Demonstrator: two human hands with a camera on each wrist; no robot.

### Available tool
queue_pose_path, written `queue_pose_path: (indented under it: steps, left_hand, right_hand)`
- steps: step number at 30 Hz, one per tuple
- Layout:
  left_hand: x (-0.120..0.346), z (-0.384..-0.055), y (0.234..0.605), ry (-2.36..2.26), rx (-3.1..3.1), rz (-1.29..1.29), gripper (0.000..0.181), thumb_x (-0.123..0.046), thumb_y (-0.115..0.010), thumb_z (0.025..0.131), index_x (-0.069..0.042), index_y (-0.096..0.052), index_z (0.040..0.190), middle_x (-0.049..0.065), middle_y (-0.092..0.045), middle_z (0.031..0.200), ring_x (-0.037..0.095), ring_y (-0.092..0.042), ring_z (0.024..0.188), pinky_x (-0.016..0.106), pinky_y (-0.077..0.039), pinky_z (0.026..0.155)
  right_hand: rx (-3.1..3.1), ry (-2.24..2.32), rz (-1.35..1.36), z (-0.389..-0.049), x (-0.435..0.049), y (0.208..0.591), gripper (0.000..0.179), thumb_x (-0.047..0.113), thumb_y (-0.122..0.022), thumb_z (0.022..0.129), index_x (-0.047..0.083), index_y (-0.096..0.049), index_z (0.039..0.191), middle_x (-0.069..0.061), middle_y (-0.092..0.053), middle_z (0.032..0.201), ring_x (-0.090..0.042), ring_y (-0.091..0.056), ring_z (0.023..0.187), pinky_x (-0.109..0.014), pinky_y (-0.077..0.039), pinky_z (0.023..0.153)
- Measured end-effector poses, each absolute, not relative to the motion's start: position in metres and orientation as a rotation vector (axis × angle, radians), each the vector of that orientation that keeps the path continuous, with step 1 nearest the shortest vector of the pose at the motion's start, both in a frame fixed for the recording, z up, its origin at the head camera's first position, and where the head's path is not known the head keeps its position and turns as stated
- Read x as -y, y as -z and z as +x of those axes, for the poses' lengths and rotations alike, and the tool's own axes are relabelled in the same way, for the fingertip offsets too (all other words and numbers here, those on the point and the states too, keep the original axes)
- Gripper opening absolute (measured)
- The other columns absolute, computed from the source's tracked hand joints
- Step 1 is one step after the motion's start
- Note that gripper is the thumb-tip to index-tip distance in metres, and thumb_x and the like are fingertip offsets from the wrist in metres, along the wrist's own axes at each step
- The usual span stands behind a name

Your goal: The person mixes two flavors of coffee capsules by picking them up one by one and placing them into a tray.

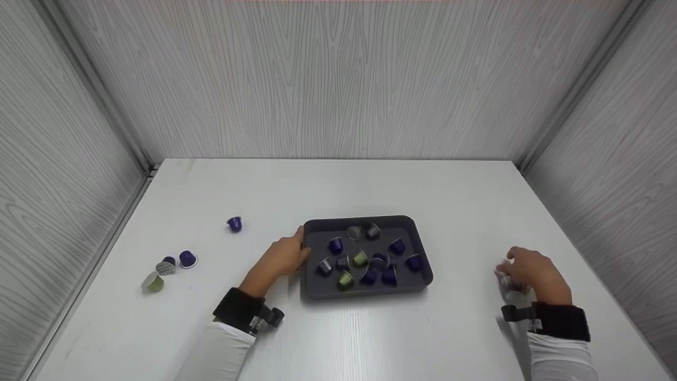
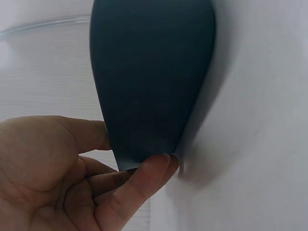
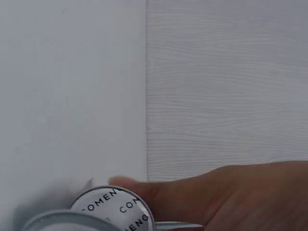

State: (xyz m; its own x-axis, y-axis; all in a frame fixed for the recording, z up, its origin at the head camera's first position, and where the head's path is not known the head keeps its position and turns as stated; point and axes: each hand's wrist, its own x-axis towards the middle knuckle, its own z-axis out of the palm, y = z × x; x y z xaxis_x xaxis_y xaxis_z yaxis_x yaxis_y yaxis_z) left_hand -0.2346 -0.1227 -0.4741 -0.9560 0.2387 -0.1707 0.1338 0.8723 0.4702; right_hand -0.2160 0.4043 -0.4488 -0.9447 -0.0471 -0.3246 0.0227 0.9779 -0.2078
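Observation:
A dark grey tray (image 1: 365, 295) sits mid-table with several purple, green and grey coffee capsules inside, among them a green capsule (image 1: 360, 257). My left hand (image 1: 280, 256) holds the tray's left side; in the left wrist view, its fingers and thumb pinch the dark wall (image 2: 149, 86) at one end. Far to the right, my right hand (image 1: 534, 270) bends down over the table, gripping a coffee capsule (image 3: 115, 207) with a white printed lid. Its thumb side lies against the lid's edge, and the other fingers are mostly hidden. A clear rounded rim (image 3: 67, 214) overlaps that lid.
On the left of the table lie a purple capsule (image 1: 235, 224), another purple capsule (image 1: 188, 259), a silver-lidded capsule (image 1: 165, 268) and a pale green capsule (image 1: 153, 282). Grey wood-grain panels (image 1: 338, 79) enclose the table at the back and both sides.

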Motion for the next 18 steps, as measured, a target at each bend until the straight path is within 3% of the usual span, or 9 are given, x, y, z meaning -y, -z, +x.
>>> queue_pose_path:
  steps: [3, 6, 9, 13, 18]
  left_hand:
    - [0.122, -0.234, 0.473, -0.697, -2.82, 0.281, 0.067, -0.026, -0.052, 0.102, 0.006, -0.02, 0.152, 0.03, -0.057, 0.127, 0.04, -0.06, 0.11, 0.051, -0.047, 0.094]
    - [0.123, -0.234, 0.473, -0.687, -2.818, 0.271, 0.068, -0.026, -0.052, 0.102, 0.006, -0.02, 0.152, 0.03, -0.057, 0.127, 0.037, -0.062, 0.105, 0.05, -0.048, 0.092]
    - [0.123, -0.233, 0.474, -0.679, -2.815, 0.261, 0.068, -0.027, -0.052, 0.102, 0.005, -0.02, 0.153, 0.028, -0.059, 0.124, 0.033, -0.063, 0.097, 0.047, -0.049, 0.087]
    - [0.123, -0.233, 0.474, -0.689, -2.817, 0.263, 0.067, -0.026, -0.052, 0.102, 0.005, -0.021, 0.153, 0.028, -0.06, 0.124, 0.031, -0.062, 0.095, 0.046, -0.05, 0.085]
    - [0.123, -0.233, 0.474, -0.674, -2.83, 0.289, 0.066, -0.026, -0.051, 0.102, 0.007, -0.021, 0.152, 0.029, -0.057, 0.127, 0.039, -0.061, 0.107, 0.049, -0.048, 0.092]
  right_hand:
    - [-2.773, 0.322, -0.019, -0.214, -0.405, 0.446, 0.059, 0.036, -0.061, 0.095, -0.015, -0.051, 0.123, -0.032, -0.062, 0.107, -0.044, -0.06, 0.095, -0.057, -0.049, 0.081]
    - [-2.768, 0.343, -0.042, -0.216, -0.403, 0.446, 0.053, 0.032, -0.065, 0.092, -0.012, -0.055, 0.12, -0.028, -0.064, 0.104, -0.035, -0.063, 0.082, -0.054, -0.05, 0.077]
    - [-2.757, 0.362, -0.052, -0.216, -0.402, 0.447, 0.05, 0.032, -0.065, 0.092, -0.01, -0.057, 0.119, -0.019, -0.067, 0.092, -0.026, -0.062, 0.073, -0.051, -0.051, 0.074]
    - [-2.725, 0.397, -0.058, -0.21, -0.401, 0.442, 0.058, 0.04, -0.068, 0.089, -0.008, -0.057, 0.121, -0.007, -0.067, 0.083, -0.021, -0.061, 0.074, -0.049, -0.051, 0.073]
    - [-2.709, 0.445, -0.123, -0.204, -0.397, 0.438, 0.049, 0.021, -0.075, 0.08, -0.006, -0.059, 0.117, -0.014, -0.067, 0.097, -0.018, -0.062, 0.073, -0.042, -0.051, 0.07]
